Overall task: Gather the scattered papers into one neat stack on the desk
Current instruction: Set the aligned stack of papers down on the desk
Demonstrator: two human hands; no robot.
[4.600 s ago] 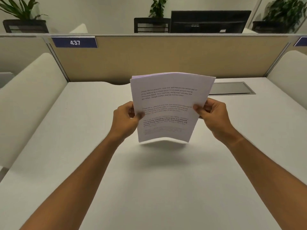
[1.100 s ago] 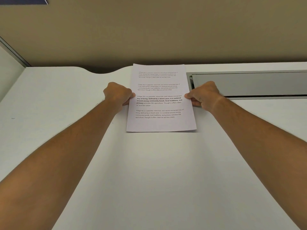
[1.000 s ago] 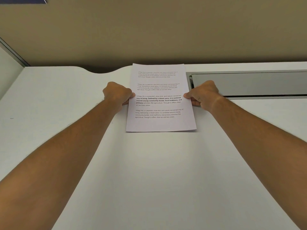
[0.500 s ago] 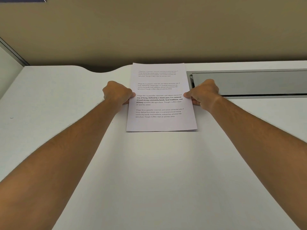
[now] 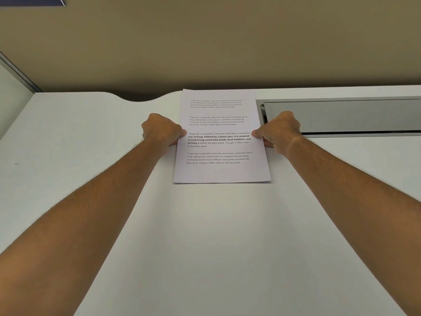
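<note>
A white desk (image 5: 68, 137) fills most of the frame, backed by a tan partition (image 5: 205, 42) across the top. A grey metal cable tray (image 5: 353, 116) sits at upper right. My stack of papers (image 5: 221, 135) lies flat at upper centre, printed side up, its far edge at the desk's back edge and its right side just beside the tray. My left hand (image 5: 160, 131) pinches the stack's left edge; my right hand (image 5: 281, 130) pinches its right edge, thumbs on top.
</note>
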